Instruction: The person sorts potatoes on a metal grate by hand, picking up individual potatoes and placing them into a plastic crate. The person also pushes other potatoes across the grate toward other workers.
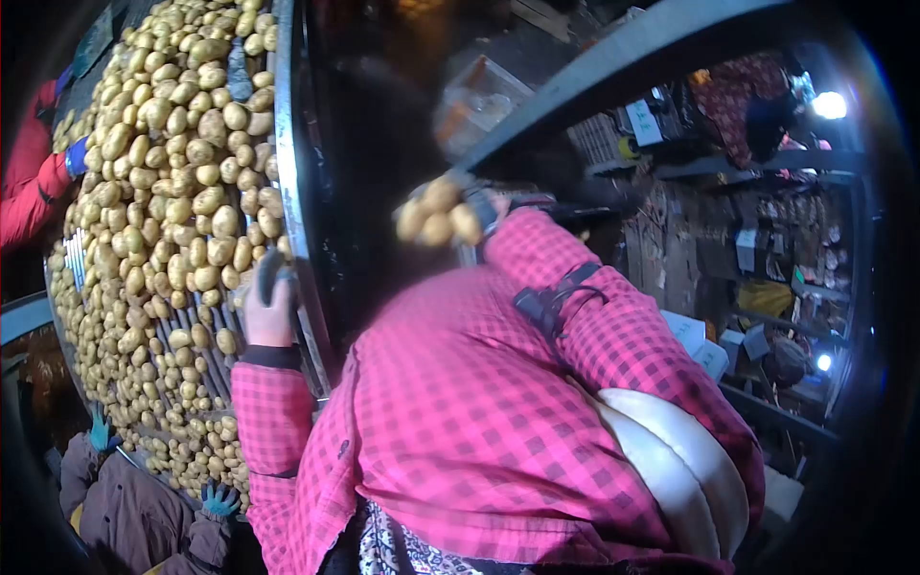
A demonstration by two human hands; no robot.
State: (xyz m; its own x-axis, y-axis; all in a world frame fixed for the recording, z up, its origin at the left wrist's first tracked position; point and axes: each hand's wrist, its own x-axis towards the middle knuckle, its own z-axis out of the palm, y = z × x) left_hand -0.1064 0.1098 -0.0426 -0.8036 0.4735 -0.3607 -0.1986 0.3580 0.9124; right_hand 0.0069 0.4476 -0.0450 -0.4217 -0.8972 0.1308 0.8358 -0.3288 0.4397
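Potato cluster (436, 222): three or four tubers, held up in the air to the right of the sorting line, at the end of my right hand (482, 208). The fingers are closed on them, but the tubers and the cuff cover most of them, so I cannot count the fingers.

Left hand (269, 309), gloved: dark fingers curled over the conveyor rail (286, 144) and clamped on its edge. The fingertips are out of sight behind the metal.

Outward: both sleeves are pink check. A dark strap (558, 297) crosses the right one. A white rounded object (682, 471) sits below that arm; I cannot identify it.

Beyond the rail, loose potatoes (163, 192) cover the bed, with bare rollers showing only near my left hand.

Co-workers at the far side: a blue glove (76, 155) on a red sleeve, cut off by the frame, and two teal gloves (220, 499) on brown sleeves.

Writing: white tags (653, 122) and cards hang in the dim racks to the right, too small and blurred to read. A lamp (829, 104) flares there, and the fisheye corners are black.
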